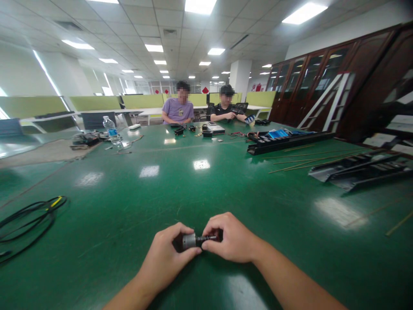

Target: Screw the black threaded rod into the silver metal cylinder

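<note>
1. Threaded metal fitting [197,241]: short silver collar plus dark threaded shaft, exact part type unclear from this view. Sits low and central in the view, in both hands, above the green-topped workbench [106,224]
2. Long axis runs across the body, near horizontal, tipped slightly up to the right. Collar end faces the left hand, shaft end faces the right hand
3. Hand state: together, both clamped on the fitting. The left hand [166,254] wraps the collar end, the right hand [232,239] pinches the shaft end. Only a short stretch shows between them. Neither hand is clearly nearer, as both are on it
4. Pose: forearms rise from the bottom corners in a V and meet at the fitting. Wrists slightly bent. Fitting looks raised off the bench, but cannot tell by how much
5. Dark patch behind the fingers on each side of the fitting: cannot tell if part or shadow
6. Around: black cable coil [29,224] with yellow marking on the bench to the left, black rails [290,142] and thin rods [309,161] to the right, water bottle [111,131] far left. Two seated people at the far end, one in a lilac T-shirt [178,111], one in a black shirt [224,110] with their own hands on a dark item
</note>
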The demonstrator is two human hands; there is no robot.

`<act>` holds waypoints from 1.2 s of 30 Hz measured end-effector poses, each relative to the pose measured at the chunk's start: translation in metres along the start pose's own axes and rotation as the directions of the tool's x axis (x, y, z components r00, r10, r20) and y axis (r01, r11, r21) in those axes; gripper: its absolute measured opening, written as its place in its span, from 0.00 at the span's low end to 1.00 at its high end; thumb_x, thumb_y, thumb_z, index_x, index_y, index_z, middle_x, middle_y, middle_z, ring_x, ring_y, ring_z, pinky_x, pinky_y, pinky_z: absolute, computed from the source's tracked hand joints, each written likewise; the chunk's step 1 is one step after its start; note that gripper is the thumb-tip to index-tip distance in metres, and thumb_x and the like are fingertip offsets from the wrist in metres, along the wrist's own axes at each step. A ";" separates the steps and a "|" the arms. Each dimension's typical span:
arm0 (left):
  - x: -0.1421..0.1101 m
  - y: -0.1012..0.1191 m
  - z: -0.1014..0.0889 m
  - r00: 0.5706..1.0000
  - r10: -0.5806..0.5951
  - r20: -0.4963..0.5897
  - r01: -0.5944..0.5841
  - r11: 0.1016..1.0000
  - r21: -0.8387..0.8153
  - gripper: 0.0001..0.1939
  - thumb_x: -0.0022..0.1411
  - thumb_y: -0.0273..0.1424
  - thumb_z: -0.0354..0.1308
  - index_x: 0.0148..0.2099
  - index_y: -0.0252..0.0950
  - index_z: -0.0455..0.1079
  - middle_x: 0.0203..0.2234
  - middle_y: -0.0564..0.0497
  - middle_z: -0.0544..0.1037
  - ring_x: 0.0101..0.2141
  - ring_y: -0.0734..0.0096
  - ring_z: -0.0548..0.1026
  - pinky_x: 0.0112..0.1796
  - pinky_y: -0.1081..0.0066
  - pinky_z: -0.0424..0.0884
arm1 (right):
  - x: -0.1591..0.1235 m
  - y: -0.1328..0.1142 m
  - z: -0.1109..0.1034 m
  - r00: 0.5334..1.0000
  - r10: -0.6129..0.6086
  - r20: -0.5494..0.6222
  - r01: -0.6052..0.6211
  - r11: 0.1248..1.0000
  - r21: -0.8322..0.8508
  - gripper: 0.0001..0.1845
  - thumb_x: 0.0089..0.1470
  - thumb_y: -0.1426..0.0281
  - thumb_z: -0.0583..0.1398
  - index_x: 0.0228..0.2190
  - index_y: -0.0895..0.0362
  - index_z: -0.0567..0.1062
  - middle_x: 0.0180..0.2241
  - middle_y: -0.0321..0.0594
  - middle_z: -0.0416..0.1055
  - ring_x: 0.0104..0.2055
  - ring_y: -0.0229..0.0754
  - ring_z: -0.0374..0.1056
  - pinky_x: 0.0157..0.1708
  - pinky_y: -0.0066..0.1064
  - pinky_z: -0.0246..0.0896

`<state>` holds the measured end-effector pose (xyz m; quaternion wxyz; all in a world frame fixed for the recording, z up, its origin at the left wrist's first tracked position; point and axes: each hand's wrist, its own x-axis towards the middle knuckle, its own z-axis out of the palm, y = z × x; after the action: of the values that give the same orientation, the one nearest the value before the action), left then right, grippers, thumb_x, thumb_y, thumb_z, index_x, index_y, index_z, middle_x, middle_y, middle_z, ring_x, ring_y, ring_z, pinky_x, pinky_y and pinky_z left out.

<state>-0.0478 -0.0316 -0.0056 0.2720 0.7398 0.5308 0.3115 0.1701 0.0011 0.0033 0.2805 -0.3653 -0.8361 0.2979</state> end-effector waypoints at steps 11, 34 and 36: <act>0.001 0.002 -0.002 1.000 0.000 -0.007 0.000 1.000 0.004 0.12 0.52 0.34 0.69 0.39 0.39 0.73 0.31 0.54 0.78 0.33 0.67 0.75 0.35 0.71 0.66 | 0.000 -0.001 0.000 1.000 0.016 0.002 -0.016 1.000 -0.012 0.05 0.47 0.68 0.66 0.28 0.58 0.79 0.24 0.35 0.71 0.26 0.35 0.65 0.27 0.25 0.55; 0.001 0.004 -0.003 1.000 -0.010 0.004 0.010 1.000 -0.002 0.12 0.52 0.34 0.68 0.39 0.39 0.73 0.31 0.54 0.78 0.33 0.67 0.75 0.35 0.71 0.66 | -0.001 -0.002 -0.001 1.000 0.028 0.002 -0.027 0.999 -0.018 0.04 0.47 0.69 0.65 0.27 0.58 0.78 0.23 0.34 0.71 0.25 0.35 0.65 0.26 0.25 0.55; 0.001 0.004 -0.003 1.000 -0.010 0.007 0.010 1.000 -0.003 0.11 0.53 0.34 0.68 0.39 0.39 0.73 0.31 0.55 0.78 0.33 0.68 0.75 0.34 0.71 0.66 | -0.001 -0.002 -0.001 1.000 0.025 0.002 -0.025 0.999 -0.023 0.04 0.47 0.69 0.65 0.27 0.58 0.78 0.23 0.34 0.70 0.25 0.35 0.65 0.26 0.25 0.55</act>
<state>-0.0470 -0.0318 -0.0006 0.2764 0.7378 0.5330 0.3086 0.1705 -0.0001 0.0050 0.2717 -0.3787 -0.8351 0.2921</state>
